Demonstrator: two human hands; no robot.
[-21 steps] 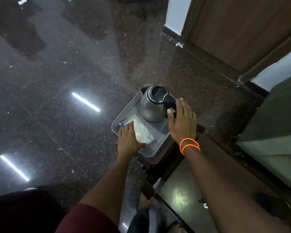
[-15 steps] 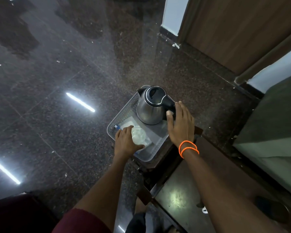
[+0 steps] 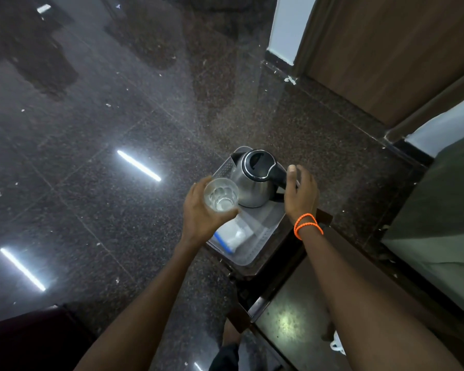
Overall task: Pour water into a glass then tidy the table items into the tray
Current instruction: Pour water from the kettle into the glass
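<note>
Left hand [image 3: 201, 212] grips a clear faceted glass [image 3: 221, 194], at nine o'clock of the steel kettle [image 3: 255, 180]; right hand [image 3: 300, 195] released.

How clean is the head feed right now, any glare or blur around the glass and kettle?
Head view: dim overall; bright strip-light reflections streak the polished floor, away from the work. The glass in the left hand and the kettle read sharp; the kettle shows soft highlights. Wide-angle bending at the edges; the right hand is slightly soft.
</note>
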